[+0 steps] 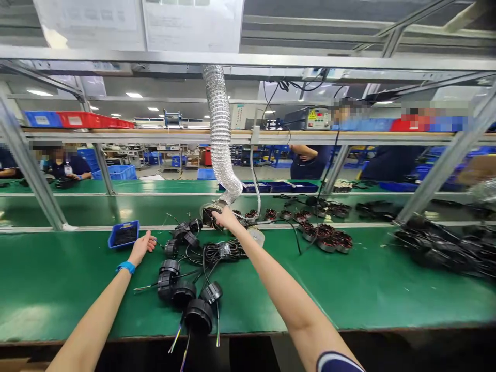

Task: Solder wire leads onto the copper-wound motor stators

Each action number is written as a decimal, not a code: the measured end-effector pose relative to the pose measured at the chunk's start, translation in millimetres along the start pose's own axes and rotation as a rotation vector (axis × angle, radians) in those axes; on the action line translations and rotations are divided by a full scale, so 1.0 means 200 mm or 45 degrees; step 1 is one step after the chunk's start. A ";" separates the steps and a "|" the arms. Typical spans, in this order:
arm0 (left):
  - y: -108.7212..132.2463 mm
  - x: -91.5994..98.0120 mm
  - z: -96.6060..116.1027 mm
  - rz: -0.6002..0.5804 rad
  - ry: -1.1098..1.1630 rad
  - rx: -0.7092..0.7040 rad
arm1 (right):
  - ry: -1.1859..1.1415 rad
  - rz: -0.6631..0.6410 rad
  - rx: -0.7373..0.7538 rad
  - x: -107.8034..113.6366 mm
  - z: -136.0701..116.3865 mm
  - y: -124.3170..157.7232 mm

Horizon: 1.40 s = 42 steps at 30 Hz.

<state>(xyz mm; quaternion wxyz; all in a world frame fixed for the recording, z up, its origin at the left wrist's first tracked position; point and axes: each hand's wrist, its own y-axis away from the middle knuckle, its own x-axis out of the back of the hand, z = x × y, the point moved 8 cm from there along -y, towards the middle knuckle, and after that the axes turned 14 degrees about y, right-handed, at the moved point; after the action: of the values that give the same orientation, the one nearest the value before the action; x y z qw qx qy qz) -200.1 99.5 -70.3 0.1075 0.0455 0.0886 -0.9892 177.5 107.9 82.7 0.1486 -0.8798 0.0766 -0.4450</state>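
My right hand (225,217) reaches far forward and grips the round grille-faced hood (210,216) at the lower end of a silver flexible duct (221,134). My left hand (143,248), with a blue band on the wrist, is held over the green bench, its fingers loosely bent and apart, with nothing visible in them. Just left of it sits a small blue tray (124,235) filled with thin black pieces. To its right lie several round black caps (199,315) with cables and bare coloured wire ends. A coiled bundle of black cable (222,251) lies between my arms.
Copper-wound motor stators (327,240) are grouped right of my right forearm. A heap of black cables (449,248) covers the far right. Metal posts (33,160) and a shelf (163,135) frame the bench. Co-workers (312,160) are across the line.
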 end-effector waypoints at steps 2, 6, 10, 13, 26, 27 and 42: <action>0.02 -0.01 0.00 0.011 -0.003 -0.010 | -0.006 -0.111 0.040 0.03 -0.03 0.07; 0.01 0.00 -0.01 0.056 0.018 -0.030 | 0.004 -0.301 0.155 -0.02 0.07 0.26; 0.00 0.01 -0.03 0.081 0.051 -0.048 | 0.025 -0.362 0.220 -0.13 0.35 0.44; 0.01 0.01 -0.05 0.073 0.072 -0.050 | 0.025 -0.130 0.186 -0.11 0.56 0.55; -0.07 0.05 -0.15 -0.001 0.122 0.023 | 0.443 0.211 0.240 -0.16 0.68 0.80; -0.07 0.06 -0.14 -0.001 0.119 0.021 | 0.462 0.218 0.263 -0.16 0.67 0.80; -0.01 0.10 -0.08 0.050 0.046 -0.025 | 0.374 0.151 0.455 -0.19 0.55 0.86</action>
<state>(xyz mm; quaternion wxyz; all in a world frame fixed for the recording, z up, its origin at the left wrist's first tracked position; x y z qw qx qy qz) -218.9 99.5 -89.0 0.1257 0.0642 0.0994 -0.9850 242.4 -23.8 -65.2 0.3153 -0.7591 0.0690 -0.5653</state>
